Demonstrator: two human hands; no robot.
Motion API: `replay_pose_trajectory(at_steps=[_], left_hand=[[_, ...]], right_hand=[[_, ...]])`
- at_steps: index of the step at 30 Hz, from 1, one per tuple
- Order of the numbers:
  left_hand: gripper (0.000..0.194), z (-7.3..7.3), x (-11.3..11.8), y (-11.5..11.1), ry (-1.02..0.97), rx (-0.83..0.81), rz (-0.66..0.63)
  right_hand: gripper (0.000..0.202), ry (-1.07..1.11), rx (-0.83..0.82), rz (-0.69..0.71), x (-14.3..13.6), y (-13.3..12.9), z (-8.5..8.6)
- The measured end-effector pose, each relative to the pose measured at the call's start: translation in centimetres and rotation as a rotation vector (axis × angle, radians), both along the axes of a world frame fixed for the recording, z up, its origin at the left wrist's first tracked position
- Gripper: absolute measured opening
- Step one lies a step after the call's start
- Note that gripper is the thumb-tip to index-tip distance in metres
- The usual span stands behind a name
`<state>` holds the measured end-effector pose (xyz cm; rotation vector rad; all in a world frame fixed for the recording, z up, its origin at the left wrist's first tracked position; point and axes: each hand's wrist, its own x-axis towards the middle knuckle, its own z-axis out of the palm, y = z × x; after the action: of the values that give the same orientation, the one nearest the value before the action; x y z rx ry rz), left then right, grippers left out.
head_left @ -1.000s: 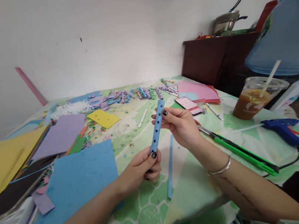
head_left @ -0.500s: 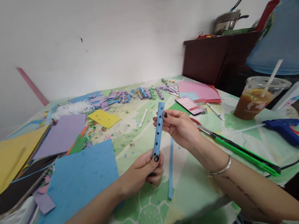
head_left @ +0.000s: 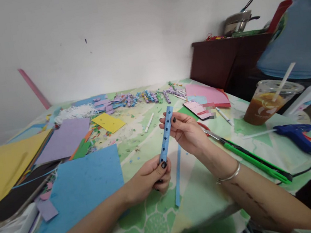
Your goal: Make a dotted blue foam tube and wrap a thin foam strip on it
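Note:
A blue paper strip (head_left: 165, 139) with a row of dark dots is held up at a slant between my hands, above the table. My left hand (head_left: 156, 174) is closed around its lower end, thumb on the front. Near the upper end, my right hand (head_left: 186, 129) pinches the strip's edge between thumb and fingers. A narrow plain blue strip (head_left: 178, 177) lies on the tablecloth just below. Left of my hands is a large blue paper sheet (head_left: 86, 181), partly covered by my left forearm. A white pen (head_left: 149, 123) lies beyond the dotted strip.
On the right are a green utility knife (head_left: 257, 161), a blue glue gun (head_left: 299, 138) with a cord, and a lidded iced drink (head_left: 267, 103). A phone (head_left: 197, 109) lies near pink paper (head_left: 206, 94). Purple paper (head_left: 64, 140) and curled paper pieces (head_left: 148, 96) lie farther back.
Both hands keep their hold on the dotted strip. The right fingers and the strip's upper end have shifted very slightly to the right.

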<state>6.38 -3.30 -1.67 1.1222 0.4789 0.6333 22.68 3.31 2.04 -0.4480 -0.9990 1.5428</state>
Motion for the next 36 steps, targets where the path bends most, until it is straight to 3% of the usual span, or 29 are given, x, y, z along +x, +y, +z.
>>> replay_pose_trajectory(at_steps=[5,9,14,25,36], left_hand=[[0.027,-0.3,0.0,0.1,0.021,0.046,0.066],[0.018,0.4,0.0,0.0,0.033,0.026,0.088],[0.031,1.2,0.1,-0.3,-0.069,-0.089,0.059],[0.029,0.2,-0.1,0.3,-0.152,-0.032,-0.071],[0.014,0.5,-0.1,-0.1,-0.215,-0.258,-0.021]], right_hand=[[0.03,-0.054,0.026,-0.1,-0.2,-0.3,0.3],[0.037,-0.052,0.05,-0.141,-0.2,-0.2,0.3],[0.032,-0.033,0.043,-0.137,-0.1,0.2,0.1],[0.023,-0.006,-0.055,-0.027,0.2,0.7,-0.2],[0.027,0.024,-0.045,-0.007,0.2,1.0,-0.3]])
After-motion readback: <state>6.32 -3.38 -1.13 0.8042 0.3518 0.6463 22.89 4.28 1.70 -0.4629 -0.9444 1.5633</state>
